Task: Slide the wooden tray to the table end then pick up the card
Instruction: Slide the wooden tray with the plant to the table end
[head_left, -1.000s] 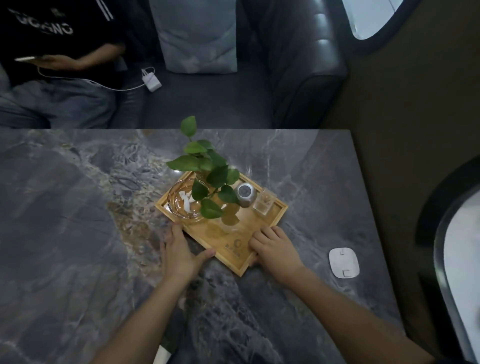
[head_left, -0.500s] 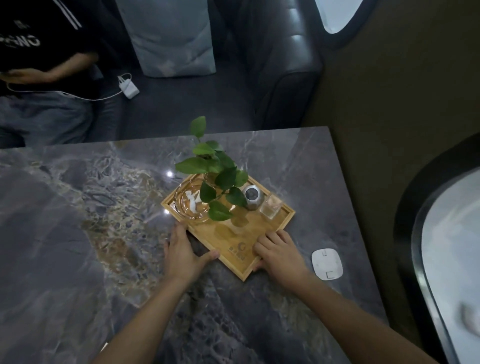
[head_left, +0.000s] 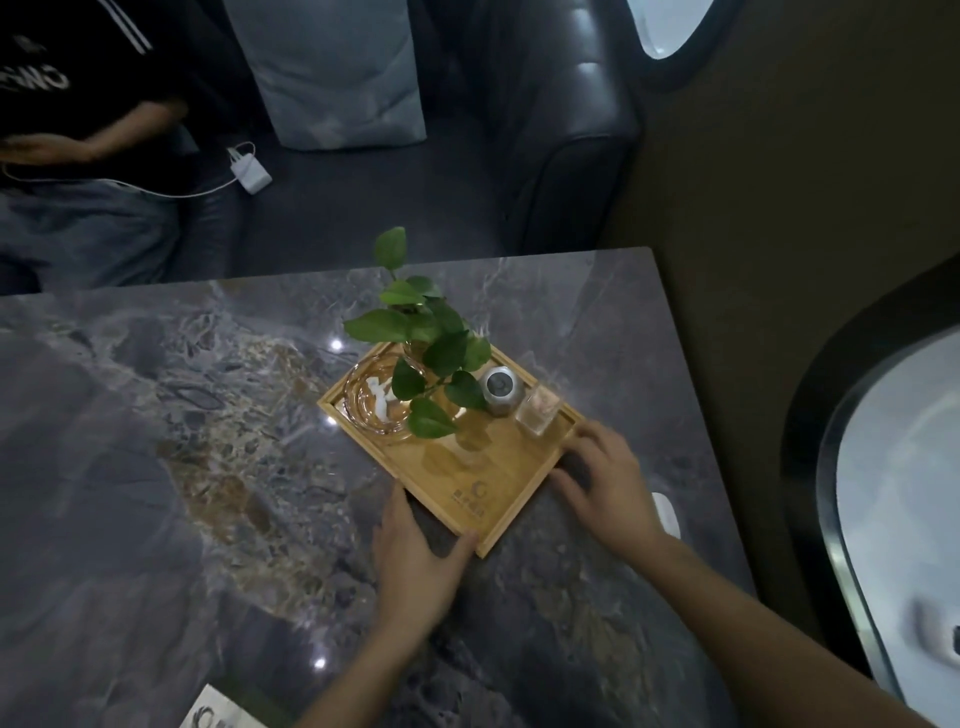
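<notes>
The wooden tray (head_left: 498, 467) lies at an angle on the marble table (head_left: 156, 467), toward its right end. It carries a leafy plant (head_left: 431, 332) in glass, a glass dish (head_left: 374, 405), a grey round jar (head_left: 501, 389) and a small clear holder (head_left: 540, 415). My left hand (head_left: 415, 561) presses on the tray's near-left edge, its thumb at the near corner. My right hand (head_left: 608, 483) curls around the tray's right edge. A corner of a printed card (head_left: 223, 712) shows at the bottom edge of the view, left of my left arm.
A white oval object (head_left: 667, 512) lies on the table, mostly hidden behind my right hand, close to the table's right edge. Beyond the far edge stands a dark sofa with a grey cushion (head_left: 332, 73), a white charger (head_left: 249, 169) and a seated person (head_left: 78, 130).
The tray has slid to the right, nearer the table's end. My right hand has shifted from the tray's near edge to its right edge. My left hand now sits at the near corner.
</notes>
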